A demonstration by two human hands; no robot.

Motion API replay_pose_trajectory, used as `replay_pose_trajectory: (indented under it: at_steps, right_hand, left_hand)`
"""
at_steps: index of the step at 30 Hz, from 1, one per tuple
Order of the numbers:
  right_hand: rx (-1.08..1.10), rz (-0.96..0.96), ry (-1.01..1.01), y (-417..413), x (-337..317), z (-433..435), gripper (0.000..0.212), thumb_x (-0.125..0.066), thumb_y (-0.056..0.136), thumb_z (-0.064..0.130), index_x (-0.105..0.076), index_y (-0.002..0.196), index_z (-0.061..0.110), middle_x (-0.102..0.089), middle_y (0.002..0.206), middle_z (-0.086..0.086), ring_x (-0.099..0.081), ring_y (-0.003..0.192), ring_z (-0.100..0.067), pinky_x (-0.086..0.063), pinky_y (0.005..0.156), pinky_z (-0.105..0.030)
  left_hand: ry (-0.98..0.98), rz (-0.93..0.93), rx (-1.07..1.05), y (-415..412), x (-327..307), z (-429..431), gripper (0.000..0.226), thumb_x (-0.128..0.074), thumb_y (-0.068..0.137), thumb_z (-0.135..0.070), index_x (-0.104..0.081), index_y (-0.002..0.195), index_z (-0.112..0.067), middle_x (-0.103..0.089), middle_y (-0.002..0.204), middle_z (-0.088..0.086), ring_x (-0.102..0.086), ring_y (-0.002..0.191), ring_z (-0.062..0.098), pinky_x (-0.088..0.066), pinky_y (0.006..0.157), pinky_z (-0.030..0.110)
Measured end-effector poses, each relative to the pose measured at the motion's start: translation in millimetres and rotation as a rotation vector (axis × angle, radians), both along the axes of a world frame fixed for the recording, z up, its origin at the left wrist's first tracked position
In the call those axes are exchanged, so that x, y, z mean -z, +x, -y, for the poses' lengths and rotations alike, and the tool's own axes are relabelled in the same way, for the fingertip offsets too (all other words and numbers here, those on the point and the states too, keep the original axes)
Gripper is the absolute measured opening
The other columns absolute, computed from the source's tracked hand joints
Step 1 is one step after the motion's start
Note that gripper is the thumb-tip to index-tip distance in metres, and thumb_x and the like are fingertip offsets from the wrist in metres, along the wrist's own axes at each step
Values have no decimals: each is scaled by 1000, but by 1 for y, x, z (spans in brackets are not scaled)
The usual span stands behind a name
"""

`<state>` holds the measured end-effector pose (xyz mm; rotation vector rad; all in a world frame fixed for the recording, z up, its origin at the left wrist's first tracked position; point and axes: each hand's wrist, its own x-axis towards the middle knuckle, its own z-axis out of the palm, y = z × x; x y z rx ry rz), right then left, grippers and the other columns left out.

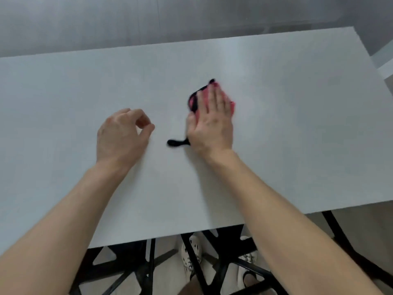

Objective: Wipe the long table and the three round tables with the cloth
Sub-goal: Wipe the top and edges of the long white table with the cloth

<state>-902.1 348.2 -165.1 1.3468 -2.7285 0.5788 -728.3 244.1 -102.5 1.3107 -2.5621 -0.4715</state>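
Observation:
The long white table (276, 135) fills most of the head view. My right hand (211, 122) lies flat, fingers straight, pressing a pink cloth with black trim (195, 99) onto the tabletop right of centre. Most of the cloth is hidden under the palm. A black loop of the cloth (176, 143) sticks out to the left by my wrist. My left hand (122, 135) rests on the table to the left of the cloth, fingers loosely curled, holding nothing.
The table's near edge runs across the bottom, with black table legs (148, 271) and my white shoes (192, 254) below it. A grey wall (148, 20) stands behind the far edge. The table's right end (374, 67) is in view.

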Motion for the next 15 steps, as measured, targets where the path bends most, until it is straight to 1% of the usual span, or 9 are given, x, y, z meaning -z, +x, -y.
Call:
replay_pose_trajectory:
  at_steps: [2,3,4,5,7,10,12,14,15]
  right_hand:
    - [-496,-21,20,64,3,-8,66,-44,106,43,-49,162,8,-32,174,-20,-24,165,-35,-17,134,-54]
    - [-693,-49,44,69,1,-21,63,-47,108,41,-47,163,11,-30,176,-17,-21,166,-33,-15,135,-52]
    - [-836,-71,56,58,-1,-35,62,-50,109,39,-44,165,14,-26,178,-13,-18,167,-30,-14,136,-50]
    - [-888,-78,66,37,-1,-49,62,-50,109,39,-43,166,17,-25,178,-11,-17,168,-28,-12,136,-48]
    - [-717,-76,107,-14,0,-74,61,-47,109,41,-44,166,18,-28,178,-9,-21,167,-28,-12,136,-45]
    - [-81,-35,145,-79,-2,-104,68,-34,108,49,-37,169,18,-22,180,-10,-17,167,-29,-8,137,-46]
    - [270,17,145,-75,-2,-94,74,-29,106,47,-34,169,9,-18,180,-16,-14,167,-33,-10,135,-54]
    - [359,18,94,-23,-1,-63,74,-32,105,43,-36,166,1,-22,177,-24,-19,165,-40,-15,132,-60]
    - [284,4,65,15,0,-47,74,-34,105,42,-36,166,0,-22,176,-26,-18,165,-41,-14,132,-61]
  left_hand:
    - [-35,-32,-32,17,1,-2,12,-71,100,-38,-76,96,-27,-72,98,-8,-69,102,23,-51,86,41]
    - [-43,-37,-49,25,2,-4,14,-70,102,-37,-77,98,-26,-72,99,-6,-68,103,24,-51,86,42]
    - [-45,-32,-65,31,4,-6,16,-67,104,-36,-77,100,-24,-72,100,-4,-67,104,27,-50,85,43]
    - [-43,-21,-77,37,7,-8,17,-65,106,-34,-77,101,-23,-71,100,-1,-65,105,29,-49,84,44]
    - [-32,3,-78,47,12,-14,19,-61,108,-31,-76,103,-20,-69,100,3,-63,105,32,-48,83,44]
    - [-3,9,-41,61,19,-31,23,-57,110,-29,-76,104,-18,-69,104,4,-62,105,32,-48,84,44]
    - [3,6,-41,70,21,-40,24,-57,109,-29,-76,102,-17,-70,105,4,-61,105,32,-49,84,45]
    - [-17,3,-83,80,22,-49,26,-58,109,-30,-76,101,-14,-71,102,5,-62,103,33,-49,82,44]
    - [-38,6,-123,85,22,-53,27,-58,109,-31,-76,100,-13,-71,100,6,-63,101,34,-49,81,44]
